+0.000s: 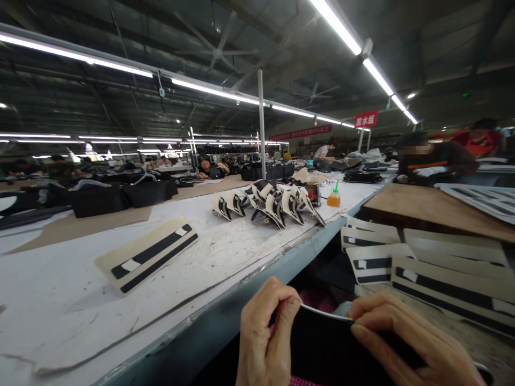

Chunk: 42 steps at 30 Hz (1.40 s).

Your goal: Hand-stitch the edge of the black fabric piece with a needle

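Observation:
My left hand (263, 338) and my right hand (406, 343) both pinch the top edge of a black flat piece (325, 343) with a light rim, held low below the table's front edge. Each hand has its fingers curled closed on the piece. On the white table (225, 252) to the left lies a cream panel with black strips (147, 254). Further back a row of folded black-and-cream pieces (267, 206) stands upright.
Stacks of cream panels with black strips (422, 262) lie at the right beside a brown board (426, 206). An orange glue bottle (333, 198) and a can (313, 193) stand behind the folded pieces. Other people work at tables behind and at the right.

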Motion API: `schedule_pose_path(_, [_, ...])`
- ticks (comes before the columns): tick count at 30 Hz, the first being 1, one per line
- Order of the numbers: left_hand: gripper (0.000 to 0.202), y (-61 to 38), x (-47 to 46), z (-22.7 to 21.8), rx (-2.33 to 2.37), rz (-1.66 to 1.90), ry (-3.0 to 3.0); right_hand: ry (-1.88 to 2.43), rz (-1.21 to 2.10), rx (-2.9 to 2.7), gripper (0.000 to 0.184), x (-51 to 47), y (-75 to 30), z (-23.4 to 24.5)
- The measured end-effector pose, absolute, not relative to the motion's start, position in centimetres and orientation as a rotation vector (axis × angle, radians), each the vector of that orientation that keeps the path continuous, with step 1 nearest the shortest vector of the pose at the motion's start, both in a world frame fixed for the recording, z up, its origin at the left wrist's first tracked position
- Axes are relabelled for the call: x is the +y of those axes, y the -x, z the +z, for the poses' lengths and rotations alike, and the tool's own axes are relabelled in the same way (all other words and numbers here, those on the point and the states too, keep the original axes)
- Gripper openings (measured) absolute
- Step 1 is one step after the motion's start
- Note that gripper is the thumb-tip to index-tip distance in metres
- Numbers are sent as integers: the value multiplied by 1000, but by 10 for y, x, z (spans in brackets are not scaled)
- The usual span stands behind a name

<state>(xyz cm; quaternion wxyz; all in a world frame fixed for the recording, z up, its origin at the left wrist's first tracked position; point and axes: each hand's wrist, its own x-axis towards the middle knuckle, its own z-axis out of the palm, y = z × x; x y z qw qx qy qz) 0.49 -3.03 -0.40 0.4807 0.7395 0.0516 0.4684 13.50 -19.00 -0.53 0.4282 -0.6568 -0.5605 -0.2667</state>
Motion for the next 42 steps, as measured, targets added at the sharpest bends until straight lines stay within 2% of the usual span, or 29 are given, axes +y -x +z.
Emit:
schedule_pose_path(5, [27,-5,-25,4,152,965,-1812,1695,-580,-1445,14,-188,-137,12])
schedule_pose_path(9, [10,-7,-24,6,112,1010,-1855,1696,-624,-1483,16,-187,-137,19])
schedule_pose_path(14, [27,-7,-15,13,-157,1086,-1980,1678,-639,-1546,14,-192,-139,22])
schedule_pose_path(22, [19,-13,-13,22,-487,1179,-2235,1704,-531,-1608,19,-184,-138,32])
schedule_pose_path(27, [19,-21,-16,9,-442,1184,-2417,1741,-417,-1603,21,-172,-140,28])
schedule_pose_path(33, [23,-30,-11,-21,-153,1207,-2428,1788,-813,-1614,24,-159,-154,-1])
schedule_pose_path(38, [28,-39,-13,-25,5,1337,-2307,1736,-1007,-1693,31,-147,-155,-2])
schedule_pose_path(42, [30,-38,-10,-16,46,1359,-2335,1752,-967,-1731,15,-149,-166,-12])
